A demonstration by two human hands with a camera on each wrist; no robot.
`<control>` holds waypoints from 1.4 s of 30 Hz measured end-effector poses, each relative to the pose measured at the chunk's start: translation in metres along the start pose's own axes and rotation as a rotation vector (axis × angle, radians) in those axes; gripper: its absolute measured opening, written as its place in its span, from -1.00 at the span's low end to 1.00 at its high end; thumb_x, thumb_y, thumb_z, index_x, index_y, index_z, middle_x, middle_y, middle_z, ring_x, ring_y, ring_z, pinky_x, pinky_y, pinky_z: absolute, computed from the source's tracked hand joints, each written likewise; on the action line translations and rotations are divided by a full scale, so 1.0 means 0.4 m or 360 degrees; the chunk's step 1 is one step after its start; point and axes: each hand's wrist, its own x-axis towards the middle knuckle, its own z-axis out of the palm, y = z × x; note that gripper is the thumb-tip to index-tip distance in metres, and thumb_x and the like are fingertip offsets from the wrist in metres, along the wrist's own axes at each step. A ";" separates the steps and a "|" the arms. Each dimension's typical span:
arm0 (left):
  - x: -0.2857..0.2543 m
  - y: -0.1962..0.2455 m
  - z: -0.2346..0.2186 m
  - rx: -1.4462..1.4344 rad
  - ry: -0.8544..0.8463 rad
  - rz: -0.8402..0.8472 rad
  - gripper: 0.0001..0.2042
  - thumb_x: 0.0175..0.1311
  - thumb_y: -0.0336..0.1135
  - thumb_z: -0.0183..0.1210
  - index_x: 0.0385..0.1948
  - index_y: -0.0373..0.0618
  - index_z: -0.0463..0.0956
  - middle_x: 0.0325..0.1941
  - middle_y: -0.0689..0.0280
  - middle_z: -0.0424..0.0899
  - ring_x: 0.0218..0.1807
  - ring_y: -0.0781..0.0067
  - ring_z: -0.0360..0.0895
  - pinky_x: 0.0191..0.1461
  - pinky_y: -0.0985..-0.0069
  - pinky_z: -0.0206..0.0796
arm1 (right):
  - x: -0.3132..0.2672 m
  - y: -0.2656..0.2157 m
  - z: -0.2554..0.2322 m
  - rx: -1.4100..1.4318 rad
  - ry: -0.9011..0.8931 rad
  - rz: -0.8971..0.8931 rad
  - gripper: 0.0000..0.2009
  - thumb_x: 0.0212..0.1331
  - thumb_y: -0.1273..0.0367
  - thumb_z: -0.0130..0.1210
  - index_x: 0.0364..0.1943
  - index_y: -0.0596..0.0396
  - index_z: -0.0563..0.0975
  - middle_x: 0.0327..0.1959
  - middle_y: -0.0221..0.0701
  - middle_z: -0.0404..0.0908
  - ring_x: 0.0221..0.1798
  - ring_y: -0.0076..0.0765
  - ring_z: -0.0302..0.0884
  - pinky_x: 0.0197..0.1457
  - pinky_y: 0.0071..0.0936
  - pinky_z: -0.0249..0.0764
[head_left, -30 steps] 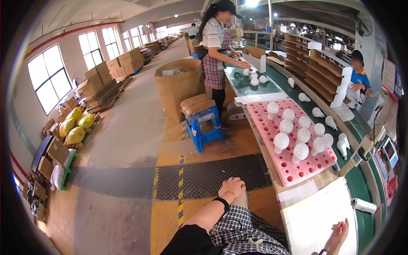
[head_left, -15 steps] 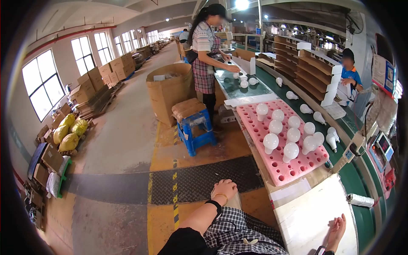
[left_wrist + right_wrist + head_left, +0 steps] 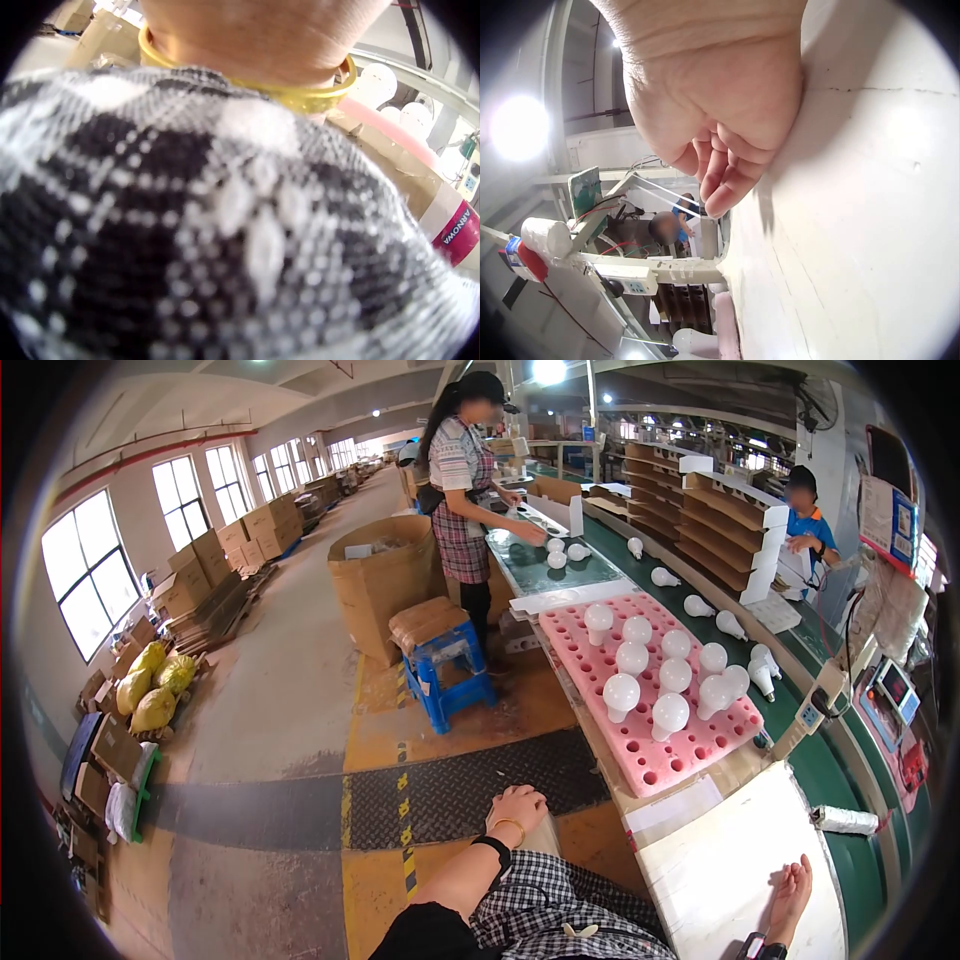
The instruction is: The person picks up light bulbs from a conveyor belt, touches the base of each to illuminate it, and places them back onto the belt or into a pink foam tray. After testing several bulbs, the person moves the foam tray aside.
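Note:
My left hand (image 3: 517, 812) lies idle on my lap, past the edge of a black-and-white checked cloth (image 3: 530, 895), and holds nothing. A yellow bangle (image 3: 319, 97) circles its wrist; the left wrist view shows mostly cloth, with the fingers hidden. On the white work surface (image 3: 725, 860) rests my right hand (image 3: 792, 895), its fingers loosely bent (image 3: 731, 191) and nothing in them. Beyond that surface lies a pink foam tray (image 3: 578, 660) full of holes. Several white light bulbs (image 3: 621, 695) stand in it, dome up.
More bulbs (image 3: 697, 606) lie along the green conveyor (image 3: 820, 760) to the right. A person (image 3: 462, 470) works at the far table end, another (image 3: 805, 530) across the belt. A blue stool (image 3: 440, 670) and a big carton (image 3: 380, 585) stand left of the table. A socket post (image 3: 808, 710) rises beside the tray.
The head view has turned right, so the scene slides left in it. Both hands stay where they were resting. The bulbs in the tray have not changed.

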 end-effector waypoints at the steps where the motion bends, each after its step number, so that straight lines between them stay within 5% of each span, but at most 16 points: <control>1: -0.001 -0.002 0.003 -0.0014 -0.0010 0.0005 -0.69 0.24 -0.06 -0.06 -0.10 0.26 0.62 0.24 0.42 0.43 0.33 0.22 0.22 0.33 0.06 0.05 | -0.005 -0.003 0.010 0.0009 0.0003 -0.0009 -0.60 0.31 0.39 -0.02 0.21 0.21 0.31 -0.25 -0.44 0.47 -0.16 -0.54 0.48 -0.04 -0.70 0.48; 39: 0.027 0.011 0.036 0.0040 0.0055 -0.0002 -0.71 0.19 -0.08 0.00 -0.14 0.29 0.65 0.23 0.41 0.46 0.32 0.27 0.24 0.34 0.04 0.03 | 0.008 -0.004 -0.002 0.0282 0.0002 0.0072 -0.62 0.32 0.42 -0.07 0.18 0.25 0.27 -0.29 -0.43 0.50 -0.22 -0.50 0.51 -0.11 -0.68 0.53; 42: 0.016 0.018 0.014 0.0103 -0.0021 0.0000 -0.71 0.25 -0.10 -0.02 -0.10 0.23 0.63 0.26 0.39 0.43 0.33 0.27 0.24 0.37 0.14 0.04 | 0.004 0.001 -0.002 0.0302 0.0010 0.0059 -0.62 0.32 0.42 -0.06 0.18 0.26 0.27 -0.29 -0.43 0.50 -0.22 -0.51 0.51 -0.11 -0.68 0.53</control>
